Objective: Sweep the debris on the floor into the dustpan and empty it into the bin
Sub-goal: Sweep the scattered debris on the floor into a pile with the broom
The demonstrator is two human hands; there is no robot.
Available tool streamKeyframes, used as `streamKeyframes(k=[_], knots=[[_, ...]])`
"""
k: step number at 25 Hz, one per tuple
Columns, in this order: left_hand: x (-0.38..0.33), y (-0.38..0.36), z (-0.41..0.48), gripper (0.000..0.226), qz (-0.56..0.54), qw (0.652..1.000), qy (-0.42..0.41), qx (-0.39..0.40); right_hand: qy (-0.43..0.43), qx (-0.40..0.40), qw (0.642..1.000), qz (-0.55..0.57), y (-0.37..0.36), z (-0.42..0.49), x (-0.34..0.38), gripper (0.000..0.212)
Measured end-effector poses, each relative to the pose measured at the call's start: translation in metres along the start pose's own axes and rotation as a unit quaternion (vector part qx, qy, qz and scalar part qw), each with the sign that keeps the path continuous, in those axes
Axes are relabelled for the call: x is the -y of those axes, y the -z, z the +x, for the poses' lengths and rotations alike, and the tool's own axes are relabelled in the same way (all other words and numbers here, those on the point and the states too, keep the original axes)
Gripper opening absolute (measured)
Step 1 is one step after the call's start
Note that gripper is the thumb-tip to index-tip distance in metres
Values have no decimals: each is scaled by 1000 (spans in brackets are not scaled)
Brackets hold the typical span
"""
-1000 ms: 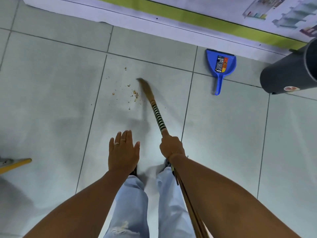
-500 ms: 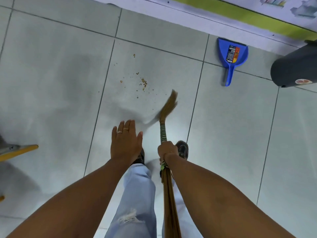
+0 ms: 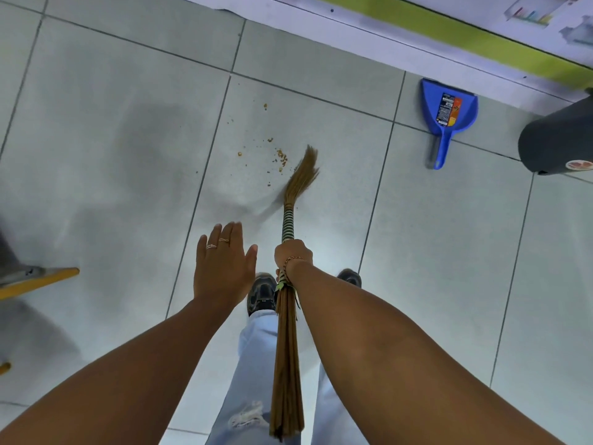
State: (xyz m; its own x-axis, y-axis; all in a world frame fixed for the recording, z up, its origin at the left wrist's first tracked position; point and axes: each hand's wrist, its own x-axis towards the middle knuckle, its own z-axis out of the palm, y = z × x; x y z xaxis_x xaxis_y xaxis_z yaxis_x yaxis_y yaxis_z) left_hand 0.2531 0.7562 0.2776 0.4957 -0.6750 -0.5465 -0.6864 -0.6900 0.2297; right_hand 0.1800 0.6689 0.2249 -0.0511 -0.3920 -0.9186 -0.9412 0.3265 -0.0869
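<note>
Small brown crumbs of debris (image 3: 281,158) lie scattered on the pale floor tile ahead of my feet. My right hand (image 3: 292,255) is shut on a straw broom (image 3: 288,220) with a striped binding; its thin brush end rests on the floor just right of the crumbs. My left hand (image 3: 223,261) hovers flat and open beside it, holding nothing, with two rings on its fingers. A blue dustpan (image 3: 448,111) lies on the floor to the far right, handle toward me. A dark bin (image 3: 558,139) stands right of the dustpan at the frame edge.
A white skirting and a green wall strip (image 3: 449,30) run along the far side. A yellow-edged object (image 3: 35,281) juts in from the left. My shoes (image 3: 261,292) and light jeans are below the hands.
The broom's brush end swung from beside the crumbs back toward my feet, then forward again to just right of the crumbs. The view shifted, so the dustpan sits lower in frame.
</note>
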Motion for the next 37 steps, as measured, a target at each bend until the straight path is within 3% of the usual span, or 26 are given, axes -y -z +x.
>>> streamKeyframes(k=[9, 14, 17, 20, 31, 37], knots=[[-6, 3, -21, 49, -33, 997, 2, -63, 125, -102, 987, -5, 13, -43, -22, 47], [-2, 17, -10, 53, -64, 988, 33, -137, 220, -32, 969, -111, -9, -41, -14, 40], [12, 12, -4, 54, -55, 990, 48, -118, 203, 56, 957, -201, -40, -31, -6, 39], [23, 5, -7, 54, -49, 994, 49, -90, 140, 89, 960, -224, -60, -24, 8, 42], [47, -2, -24, 54, -37, 995, 53, -76, 34, 59, 997, -25, -17, -17, 41, 23], [29, 23, -22, 43, -42, 995, 27, -86, 71, 20, 993, -87, 1, -30, 2, 39]])
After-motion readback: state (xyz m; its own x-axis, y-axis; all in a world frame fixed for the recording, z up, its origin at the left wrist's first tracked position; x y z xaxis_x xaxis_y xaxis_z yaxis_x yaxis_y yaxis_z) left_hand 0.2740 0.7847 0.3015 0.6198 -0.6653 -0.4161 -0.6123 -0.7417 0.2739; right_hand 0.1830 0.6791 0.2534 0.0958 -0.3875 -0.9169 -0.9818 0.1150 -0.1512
